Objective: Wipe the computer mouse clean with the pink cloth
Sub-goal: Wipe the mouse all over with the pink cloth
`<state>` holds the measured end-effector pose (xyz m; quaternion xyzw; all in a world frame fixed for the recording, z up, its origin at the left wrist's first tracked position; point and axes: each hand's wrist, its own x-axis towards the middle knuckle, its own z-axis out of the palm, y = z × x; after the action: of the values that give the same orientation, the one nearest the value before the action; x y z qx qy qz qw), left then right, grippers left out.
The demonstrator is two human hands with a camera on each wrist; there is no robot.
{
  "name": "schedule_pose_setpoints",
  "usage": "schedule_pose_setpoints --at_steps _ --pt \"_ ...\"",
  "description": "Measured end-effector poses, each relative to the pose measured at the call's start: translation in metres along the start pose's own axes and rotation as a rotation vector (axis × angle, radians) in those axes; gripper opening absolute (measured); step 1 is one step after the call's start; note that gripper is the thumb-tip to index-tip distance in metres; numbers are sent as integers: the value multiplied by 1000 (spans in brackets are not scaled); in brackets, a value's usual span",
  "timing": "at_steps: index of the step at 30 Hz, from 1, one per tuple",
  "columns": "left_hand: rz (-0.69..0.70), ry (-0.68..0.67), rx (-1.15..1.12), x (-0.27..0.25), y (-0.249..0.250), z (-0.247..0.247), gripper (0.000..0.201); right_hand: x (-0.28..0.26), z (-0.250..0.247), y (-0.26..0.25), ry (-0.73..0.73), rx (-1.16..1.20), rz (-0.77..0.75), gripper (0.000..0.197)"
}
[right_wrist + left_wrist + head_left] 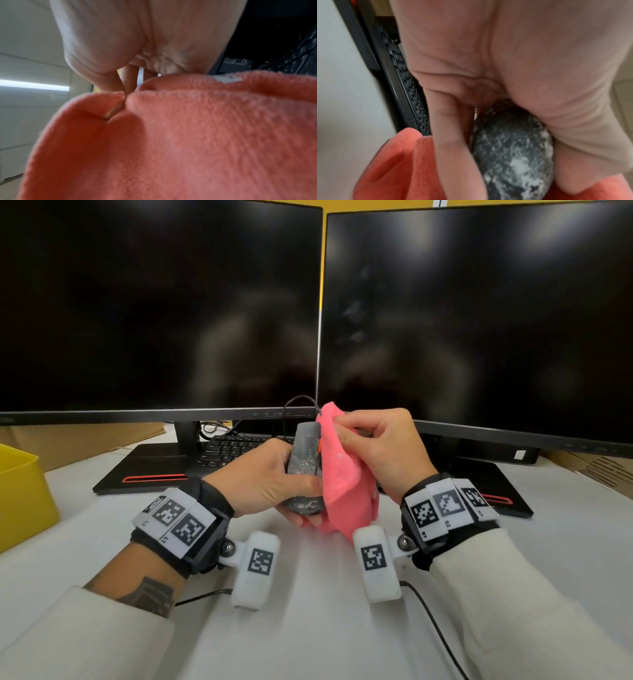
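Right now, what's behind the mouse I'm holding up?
Behind the computer mouse, held by the left hand, a black keyboard lies below two dark monitors. The right hand holds the pink cloth, which hides the mouse's right side.

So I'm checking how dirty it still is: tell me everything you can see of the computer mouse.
The computer mouse is dark grey, rounded, plastic-looking, and mottled with whitish powdery smears over its back, clearest in the left wrist view. A small orange part shows on its right side. A black cable loops from its far end. It is lifted off the desk, held lengthwise in the left hand. The pink cloth, held by the right hand, lies against its right side.
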<state>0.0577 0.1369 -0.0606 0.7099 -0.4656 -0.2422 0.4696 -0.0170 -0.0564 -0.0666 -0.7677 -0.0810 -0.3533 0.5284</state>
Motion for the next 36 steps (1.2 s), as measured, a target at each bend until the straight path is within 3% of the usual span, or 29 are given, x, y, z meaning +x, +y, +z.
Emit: schedule_pose_setpoints --at_steps 5,9,15,17,21,26,33,36 --pt "2 36 -29 0 -3 -2 13 2 -1 -1 60 6 -11 5" --pt "36 148 -185 1 -3 -8 13 4 -2 7 144 -45 17 7" --pt "41 173 -247 3 -2 -7 8 5 -9 -8 189 317 159 14" --pt "34 159 -237 3 -3 -6 6 3 -10 -12 165 460 232 17" --pt "35 130 -256 2 -1 -6 20 -2 -9 -10 19 599 291 39" --pt "46 160 -282 3 -2 -6 26 -6 -11 -15 -78 707 294 33" --pt "51 159 -249 6 -5 -3 14 -3 -4 -19 -27 402 203 28" --pt "70 126 -180 6 -4 0 28 -2 3 -18 -16 318 199 20"
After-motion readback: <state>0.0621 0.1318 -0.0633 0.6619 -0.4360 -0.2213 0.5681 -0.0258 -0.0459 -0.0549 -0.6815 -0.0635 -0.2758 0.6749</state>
